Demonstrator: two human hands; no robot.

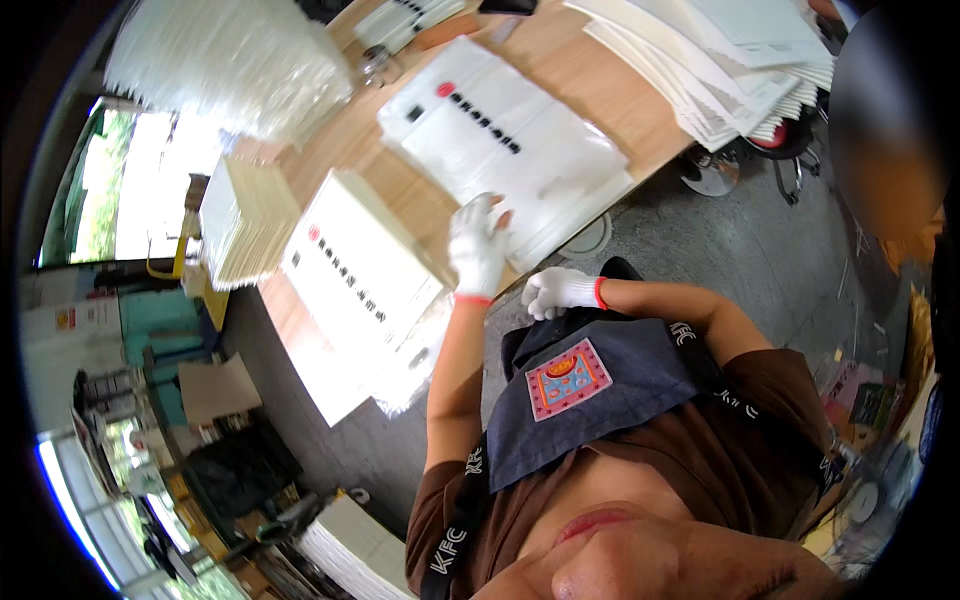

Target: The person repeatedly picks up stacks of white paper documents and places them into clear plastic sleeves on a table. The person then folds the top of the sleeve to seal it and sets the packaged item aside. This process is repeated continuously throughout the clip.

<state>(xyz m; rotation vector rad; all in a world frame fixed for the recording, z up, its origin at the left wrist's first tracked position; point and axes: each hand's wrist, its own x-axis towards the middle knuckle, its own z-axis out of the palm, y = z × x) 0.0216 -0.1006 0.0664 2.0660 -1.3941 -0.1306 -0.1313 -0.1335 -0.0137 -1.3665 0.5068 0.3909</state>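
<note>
My left hand [478,248], in a white glove with bare fingertips showing, is over the near edge of a stack of clear printed plastic bags [520,110]. Its fingers are apart with nothing visible between them; whether they touch the bags I cannot tell. In front of my waist, clear of the table, my right hand [562,292] is gloved too, with its fingers curled in and nothing showing in them. Left of my left hand lies a stack of white printed sheets or booklets [350,265], with clear plastic film [410,370] at its near side.
A tall pile of clear plastic packs [225,70] stands at the far left of the wooden table [345,140]. Nearer is a cream paper stack [250,220]. Fanned white stacks [690,60] cover the far right. A small glass jar [378,66] stands near the back.
</note>
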